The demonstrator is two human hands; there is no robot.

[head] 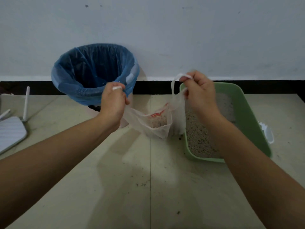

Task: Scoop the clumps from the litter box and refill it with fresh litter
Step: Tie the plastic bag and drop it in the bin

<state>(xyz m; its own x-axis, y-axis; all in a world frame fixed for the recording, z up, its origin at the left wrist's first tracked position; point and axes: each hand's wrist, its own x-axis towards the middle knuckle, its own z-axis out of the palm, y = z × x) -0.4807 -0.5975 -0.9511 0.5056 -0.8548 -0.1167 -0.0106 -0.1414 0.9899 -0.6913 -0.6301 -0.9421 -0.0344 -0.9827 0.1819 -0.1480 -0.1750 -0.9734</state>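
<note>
A translucent white plastic bag (153, 123) with red print is showing beige granules inside. A pale green plastic litter box (247, 113) is holding grey-beige litter. A round bin is wearing a blue plastic liner (94, 71). The beige tiled floor (132, 195) is showing dark specks.

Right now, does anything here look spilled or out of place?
Yes. Dark crumbs and grains are scattered on the floor tiles, mostly in front of the green litter box and near its corner. They look like spilled litter. Oddly, a white router lies on the floor at far left, beside the blue-lined bin.
</note>
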